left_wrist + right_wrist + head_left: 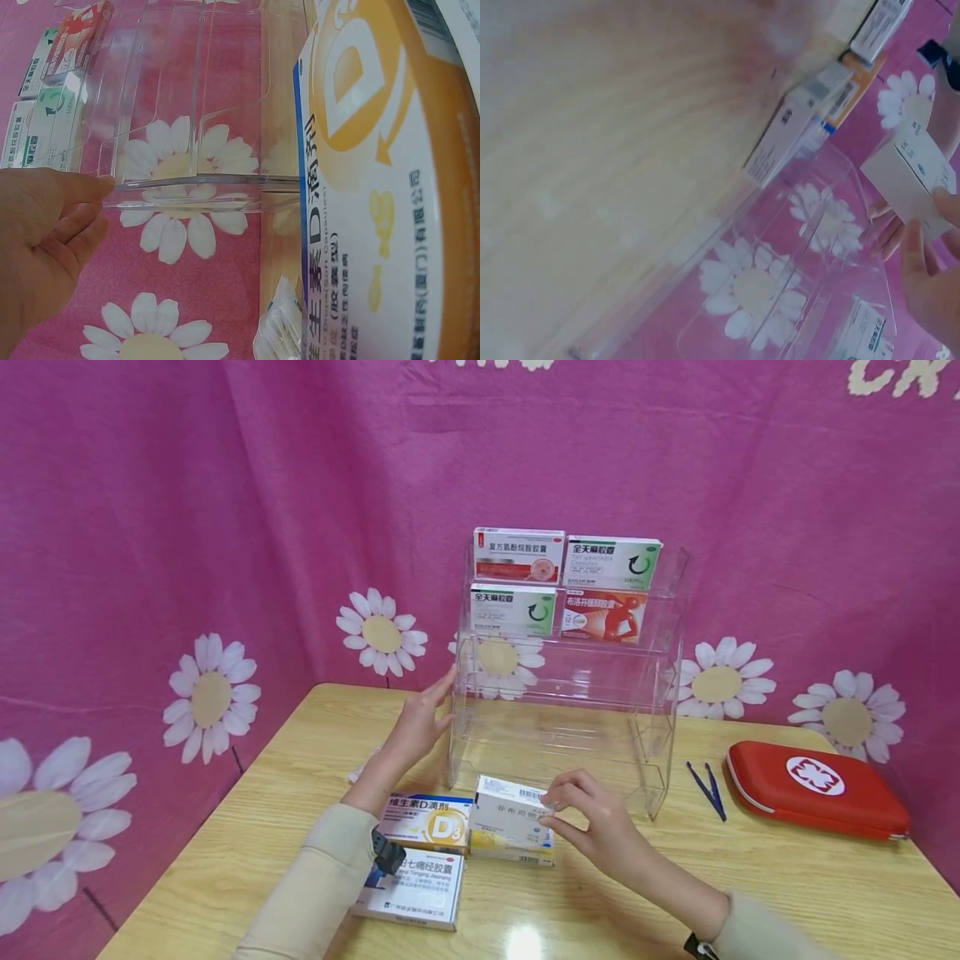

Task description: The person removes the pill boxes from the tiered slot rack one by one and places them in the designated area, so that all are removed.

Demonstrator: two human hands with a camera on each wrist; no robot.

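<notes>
Pink cloth printed with white daisies [375, 510] hangs behind a light wood-grain table [600, 914], where a clear plastic tiered rack [585, 695] bears four printed medicine boxes [517, 557] on its two upper tiers. Before it, the right hand [596, 822] pinches a small white rectangular carton [510, 810] between thumb and fingers, tilted near a yellow-and-white carton [491, 846] at the rack's foot. Fingers mostly extended, the left hand [420, 722] rests against the rack's left side — steadying it, apparently. Picking up and turning the white carton looks like the step in hand; the next move probably calls for squaring it upright and raising it clear of the rack's lip — otherwise its corner could catch.
</notes>
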